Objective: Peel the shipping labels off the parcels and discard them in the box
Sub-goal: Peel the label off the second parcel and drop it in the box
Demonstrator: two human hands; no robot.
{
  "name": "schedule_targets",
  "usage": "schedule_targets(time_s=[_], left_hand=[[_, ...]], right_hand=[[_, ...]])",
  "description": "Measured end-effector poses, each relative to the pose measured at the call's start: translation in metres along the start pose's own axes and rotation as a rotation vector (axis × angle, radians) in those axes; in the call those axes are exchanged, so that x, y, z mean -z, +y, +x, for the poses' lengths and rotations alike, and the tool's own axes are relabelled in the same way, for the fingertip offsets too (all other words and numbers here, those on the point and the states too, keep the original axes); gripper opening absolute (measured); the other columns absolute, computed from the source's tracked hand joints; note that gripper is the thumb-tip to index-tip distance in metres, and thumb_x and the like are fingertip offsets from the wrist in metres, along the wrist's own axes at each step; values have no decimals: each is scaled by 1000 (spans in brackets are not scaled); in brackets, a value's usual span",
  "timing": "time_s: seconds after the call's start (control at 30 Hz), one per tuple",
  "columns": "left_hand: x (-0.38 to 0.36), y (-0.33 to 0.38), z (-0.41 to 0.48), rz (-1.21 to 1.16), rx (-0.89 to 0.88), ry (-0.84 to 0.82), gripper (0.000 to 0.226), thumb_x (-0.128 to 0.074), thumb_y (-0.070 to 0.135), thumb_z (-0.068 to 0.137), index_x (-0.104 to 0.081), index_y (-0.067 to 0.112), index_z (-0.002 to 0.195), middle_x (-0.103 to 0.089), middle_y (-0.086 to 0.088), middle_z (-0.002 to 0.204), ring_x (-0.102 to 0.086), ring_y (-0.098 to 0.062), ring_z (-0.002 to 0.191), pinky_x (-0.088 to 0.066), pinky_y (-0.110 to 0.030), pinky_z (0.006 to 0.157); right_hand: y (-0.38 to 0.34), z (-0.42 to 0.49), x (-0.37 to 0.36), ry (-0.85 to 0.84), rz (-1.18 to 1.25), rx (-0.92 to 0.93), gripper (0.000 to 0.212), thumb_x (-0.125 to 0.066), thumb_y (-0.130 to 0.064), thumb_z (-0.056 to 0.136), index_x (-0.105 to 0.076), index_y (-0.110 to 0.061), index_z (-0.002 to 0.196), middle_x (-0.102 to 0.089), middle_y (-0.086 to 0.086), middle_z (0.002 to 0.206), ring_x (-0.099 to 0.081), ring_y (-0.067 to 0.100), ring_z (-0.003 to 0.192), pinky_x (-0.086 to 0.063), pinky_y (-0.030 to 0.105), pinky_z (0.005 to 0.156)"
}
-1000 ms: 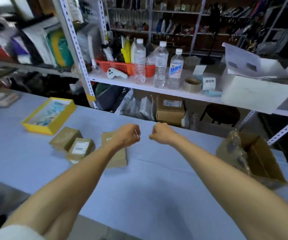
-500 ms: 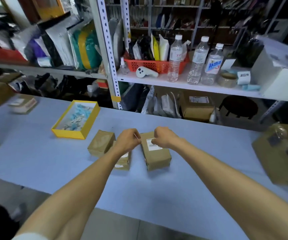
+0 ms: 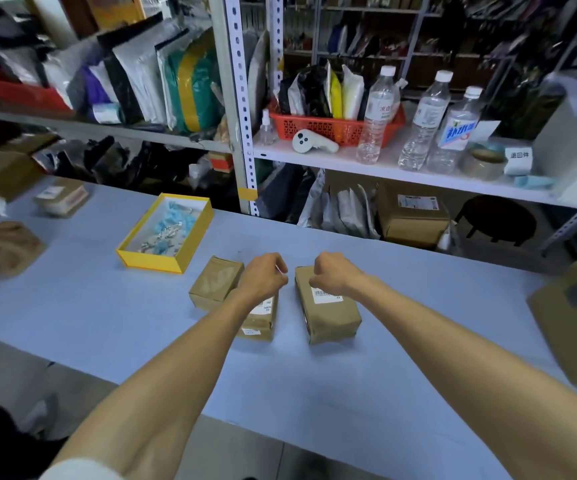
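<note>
Parcels: three brown ones lie close together near the middle of the blue table, under your two hands (the lines below go from left to right).
Blurred parcel: brown, at the far left edge of the table; it is too smeared to tell more.
Flat parcel: behind the blurred one, with a white label on top.
Yellow box: open, with pale blue small pieces inside; it stands near the three parcels, to their left and farther from you.
Left parcel: its top shows only shiny tape.
Left hand: your fingers are curled into a fist, and a white sliver sticks out between thumb and forefinger (too small to tell what it is). The hand is above the far end of the middle parcel.
Middle parcel: mostly covered by your left wrist, just beside the left parcel; a white label shows on its top.
Right hand: fingers curled inwards, and you hold nothing that can be seen. It is over the far end of the right parcel; I cannot tell if it touches.
Right parcel: it is apart from the middle one by a narrow gap.
Shipping label: white, flat on the top of the right parcel, just below your right knuckles.
Cardboard box: at the right edge of the table, well apart from the parcels and blurred.
</note>
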State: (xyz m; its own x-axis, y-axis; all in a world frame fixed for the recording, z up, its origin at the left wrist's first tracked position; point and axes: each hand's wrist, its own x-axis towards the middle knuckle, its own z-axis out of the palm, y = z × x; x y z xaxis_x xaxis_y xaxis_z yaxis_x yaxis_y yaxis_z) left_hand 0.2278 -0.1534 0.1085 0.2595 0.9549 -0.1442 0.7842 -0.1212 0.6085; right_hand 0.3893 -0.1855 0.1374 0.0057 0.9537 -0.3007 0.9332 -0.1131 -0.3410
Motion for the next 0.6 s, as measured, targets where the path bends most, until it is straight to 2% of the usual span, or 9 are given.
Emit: schedule_targets(time_s=[0.1,0.23,0.37,0.43,0.5,0.6], left_hand=[[-2,-9,3,-13,35,-1,13,-61,13,81,-64,13,94,-68,-10,93,-64,-28,87,-56,-42,77],[-10,-23,12,0,67,-53,19,-59,14,79,-59,15,99,-67,-10,89,-64,-27,77,-53,-39,70],[-9,-40,32,45,31,-102,27,-57,14,80,-54,15,107,-67,-8,90,-64,-26,81,-56,-41,73],[-7,-52,42,78,6,-125,29,-57,11,82,-54,11,111,-65,-8,98,-63,-26,87,-54,-39,74],[-9,-68,49,128,-14,-153,34,-57,7,83,-53,10,116,-59,-10,112,-59,-27,99,-47,-34,77],[-17,-89,53,245,-58,-186,34,-58,13,89,-50,9,122,-50,-14,126,-51,-30,115,-42,-35,88]], right_hand=[[-2,4,-4,-1,5,-6,40,-53,-15,84,-23,-17,57,-27,1,59,-28,19,53,-20,28,46],[-7,16,-12,-3,-8,-40,38,-52,-13,86,-26,-17,58,-31,0,60,-37,26,67,-19,27,48],[-14,38,-19,15,90,-132,28,-52,-15,85,-35,-13,63,-41,2,65,-41,26,64,-30,29,51],[-19,46,-26,22,153,-189,25,-52,-15,83,-37,-13,63,-42,2,66,-42,27,66,-33,30,53],[-26,47,-38,49,177,-212,31,-52,-12,82,-31,-15,59,-35,1,62,-39,26,67,-26,31,49],[-36,50,-60,105,254,-243,21,-53,-6,81,-42,-10,63,-48,7,69,-47,28,73,-32,32,52]])
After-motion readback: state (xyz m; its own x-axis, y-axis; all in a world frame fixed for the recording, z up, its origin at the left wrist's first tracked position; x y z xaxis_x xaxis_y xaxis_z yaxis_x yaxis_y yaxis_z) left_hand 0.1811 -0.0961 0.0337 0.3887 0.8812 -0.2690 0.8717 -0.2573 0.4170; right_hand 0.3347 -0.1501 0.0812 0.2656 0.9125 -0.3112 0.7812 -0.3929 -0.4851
